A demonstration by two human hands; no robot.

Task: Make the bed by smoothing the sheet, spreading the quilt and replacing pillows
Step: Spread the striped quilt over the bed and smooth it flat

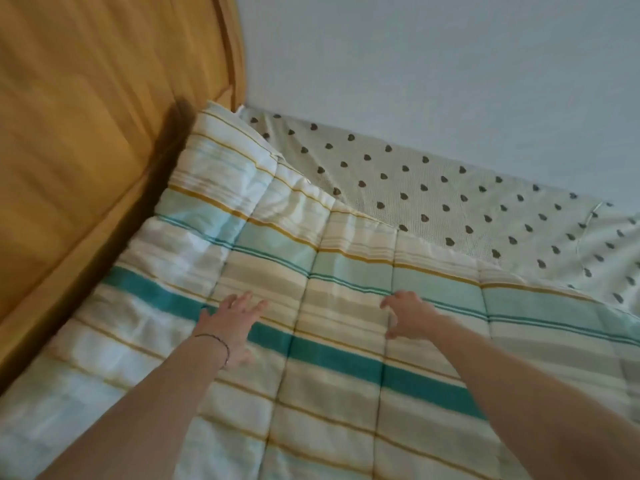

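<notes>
A striped quilt (311,341) in teal, mustard and cream covers most of the bed. Its far edge ends short of the wall and leaves a strip of cream sheet (450,202) with dark heart prints bare. My left hand (228,323) lies flat on the quilt, fingers spread, with a thin bracelet at the wrist. To its right my right hand (408,317) rests on the quilt with fingers curled and apart, holding nothing. No pillow is in view.
A mustard-yellow curtain (104,133) hangs along the left side of the bed, and the quilt's left edge lies against it. A pale blue-grey wall (450,64) runs behind the far edge of the mattress.
</notes>
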